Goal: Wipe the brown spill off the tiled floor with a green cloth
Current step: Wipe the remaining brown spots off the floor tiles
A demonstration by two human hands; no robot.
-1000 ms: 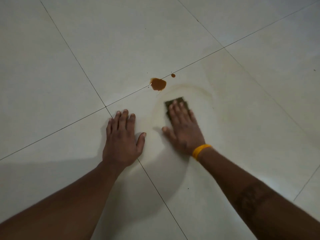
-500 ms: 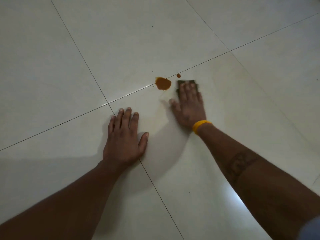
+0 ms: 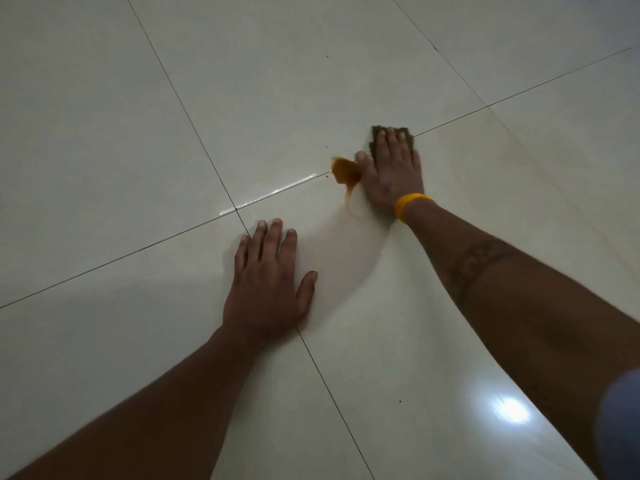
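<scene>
Your right hand [image 3: 389, 174] presses flat on the dark green square cloth [image 3: 375, 138] at 1 o'clock; smeared brown liquid spill [image 3: 344, 173] touches its thumb; left hand [image 3: 266, 285] splayed flat on glossy white tiled floor [image 3: 242, 98]

right hand [image 3: 389, 174] flat on green cloth [image 3: 375, 133] — brown spill [image 3: 344, 172] beside

Floor tiles [image 3: 104, 133]: pale cream-white, glossy, divided by thin dark grout lines. Spill [image 3: 344, 173]: orange-brown, a thin streak trailing downward. Cloth [image 3: 375, 140]: dark, dull green. Wristband [image 3: 408, 202]: bright yellow. Dark band pattern marked on the right forearm [image 3: 478, 261]. Sleeve edge [image 3: 621, 420]: grey-blue.
</scene>
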